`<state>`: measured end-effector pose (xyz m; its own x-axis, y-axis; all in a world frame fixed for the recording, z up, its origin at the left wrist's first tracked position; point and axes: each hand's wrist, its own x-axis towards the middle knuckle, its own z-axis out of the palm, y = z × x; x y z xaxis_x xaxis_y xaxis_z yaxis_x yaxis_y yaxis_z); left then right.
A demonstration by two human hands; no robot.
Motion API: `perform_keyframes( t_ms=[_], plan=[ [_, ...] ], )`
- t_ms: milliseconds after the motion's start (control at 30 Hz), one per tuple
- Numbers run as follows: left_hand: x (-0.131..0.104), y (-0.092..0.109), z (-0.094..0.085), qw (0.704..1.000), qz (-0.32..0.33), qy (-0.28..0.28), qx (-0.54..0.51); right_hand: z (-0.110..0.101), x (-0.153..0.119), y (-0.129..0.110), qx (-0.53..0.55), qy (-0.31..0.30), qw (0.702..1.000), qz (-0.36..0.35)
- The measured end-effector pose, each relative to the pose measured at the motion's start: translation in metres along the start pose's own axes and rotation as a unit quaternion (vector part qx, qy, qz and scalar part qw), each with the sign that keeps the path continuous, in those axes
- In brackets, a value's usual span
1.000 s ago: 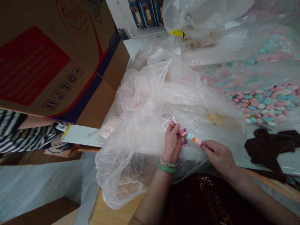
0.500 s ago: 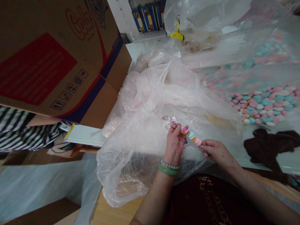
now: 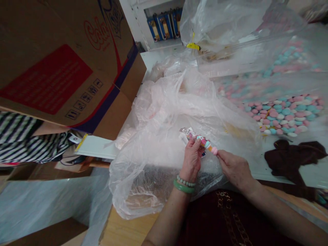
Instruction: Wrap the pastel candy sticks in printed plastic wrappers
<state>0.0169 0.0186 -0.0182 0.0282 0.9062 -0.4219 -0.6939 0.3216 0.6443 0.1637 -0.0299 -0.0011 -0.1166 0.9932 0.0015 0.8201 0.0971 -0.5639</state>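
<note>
Beaded stick [image 3: 207, 145], between my left fingers [image 3: 196, 145] and right fingers [image 3: 222, 157]
Left pinch its middle, right its pink tip [image 3: 214, 150]; it looks light and smooth, probably slippery, best held near both ends.

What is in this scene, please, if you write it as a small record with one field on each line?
Left hand: holds a colourful stick between thumb and fingers
Right hand: fingertips at the stick's pink end
Left wrist: beads and a green bangle
Below the hands: plastic bag
At left: box printed "Cola"; striped clothing of another person
At right: pink, blue and white pieces; brown cloth
Stick's material: cannot tell
</note>
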Motion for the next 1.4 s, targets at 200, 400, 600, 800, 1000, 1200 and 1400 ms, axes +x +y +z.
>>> perform_keyframes(
  t_ms=[200,400,600,800,1000,1200,1400],
  plan=[
    [-0.001,0.004,-0.003,0.993,-0.090,-0.006,-0.070,0.000,0.000,0.003,-0.027,0.015,1.000,-0.004],
    [-0.001,0.000,-0.002,0.997,-0.055,-0.019,-0.050,0.001,0.012,-0.001,0.364,-0.162,0.902,0.167],
    [-0.003,-0.004,0.000,0.999,-0.047,-0.017,-0.019,0.005,0.023,0.006,0.623,-0.308,0.653,0.301],
    [0.005,0.008,-0.004,0.993,-0.113,0.014,-0.012,0.007,0.022,0.004,0.562,-0.248,0.736,0.283],
    [0.010,0.019,-0.003,0.992,-0.115,0.026,-0.044,0.006,0.019,0.004,0.306,-0.144,0.931,0.137],
    [0.011,0.013,-0.001,0.994,-0.039,0.023,-0.099,0.003,0.013,-0.001,0.005,-0.058,0.998,-0.006],
    [0.008,0.009,0.002,0.997,-0.003,-0.019,-0.078,0.006,0.007,0.000,-0.128,-0.011,0.986,-0.108]
  ],
)
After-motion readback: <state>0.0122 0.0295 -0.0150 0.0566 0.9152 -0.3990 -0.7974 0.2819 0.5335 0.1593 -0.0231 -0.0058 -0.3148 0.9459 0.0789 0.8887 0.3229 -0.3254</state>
